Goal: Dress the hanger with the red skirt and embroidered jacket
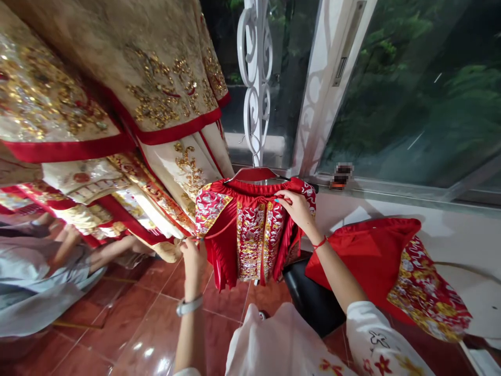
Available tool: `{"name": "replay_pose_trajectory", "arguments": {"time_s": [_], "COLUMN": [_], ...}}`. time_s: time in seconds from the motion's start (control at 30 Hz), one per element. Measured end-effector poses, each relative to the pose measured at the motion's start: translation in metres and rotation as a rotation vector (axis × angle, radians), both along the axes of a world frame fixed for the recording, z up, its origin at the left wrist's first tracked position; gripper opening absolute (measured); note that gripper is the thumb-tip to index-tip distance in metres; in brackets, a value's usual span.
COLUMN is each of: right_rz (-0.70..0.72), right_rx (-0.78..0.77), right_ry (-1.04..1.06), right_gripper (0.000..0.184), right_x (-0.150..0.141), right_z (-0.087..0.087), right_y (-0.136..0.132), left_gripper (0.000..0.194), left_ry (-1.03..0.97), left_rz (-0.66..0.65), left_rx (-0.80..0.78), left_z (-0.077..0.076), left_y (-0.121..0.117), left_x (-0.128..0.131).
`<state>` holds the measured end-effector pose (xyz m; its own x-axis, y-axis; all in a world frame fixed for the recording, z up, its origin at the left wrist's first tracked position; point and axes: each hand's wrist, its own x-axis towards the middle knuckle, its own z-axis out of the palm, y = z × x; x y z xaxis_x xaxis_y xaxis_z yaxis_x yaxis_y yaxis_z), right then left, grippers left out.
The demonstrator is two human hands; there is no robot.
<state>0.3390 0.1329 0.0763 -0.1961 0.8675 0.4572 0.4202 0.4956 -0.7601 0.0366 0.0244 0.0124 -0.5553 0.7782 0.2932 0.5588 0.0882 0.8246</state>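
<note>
1. Fingers [284,195] of the right hand [296,207] are drawn together in a pinch on the gathered waist of the red skirt [250,240], right of its middle; the grip probably steadies the cloth near the hanger.
2. Left hand [192,256]: fingers curled in with hardly a gap, apparently around the end of a thin red cord [222,230]. The cord runs taut from the skirt's left side, perhaps to keep it apart from the pleats; the fingertips are partly hidden.
3. Skirt: upright at the centre, its waist spread along a hanger [256,174], so that the embroidered front panels face the wearer of the camera. The hanger's hook rises before a white scrolled post [251,104]; what it catches on cannot be made out.
4. Left of the skirt: long cream gowns [168,73] with gold trim hang close by, presumably to hold their shape. Beyond them, a seated person [35,277] is partly visible.
5. Right of the skirt: a second red garment [364,261] lies partly over a black seat [313,295], seemingly laid there for convenience. On the far side, a window [410,99].
</note>
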Motion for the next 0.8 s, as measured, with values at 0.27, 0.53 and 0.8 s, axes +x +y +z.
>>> {"name": "replay_pose_trajectory", "arguments": {"time_s": [0.27,0.53,0.8], "right_rz": [-0.011,0.145,0.077], "right_rx": [0.020,-0.023,0.055], "right_ry": [0.002,-0.002,0.105], "right_gripper": [0.026,0.033,0.018], "right_x": [0.001,0.016,0.025], "right_z": [0.000,-0.008,0.030], "right_y": [-0.002,0.004,0.003], "left_gripper": [0.024,0.029,0.033], "left_ry": [0.273,-0.501,-0.513], "left_rz": [-0.323,-0.792,-0.926], "left_rx": [0.145,-0.065,-0.131], "left_z": [0.031,0.035,0.088], "left_y": [0.047,0.062,0.076], "left_x": [0.110,0.090,0.017]}}
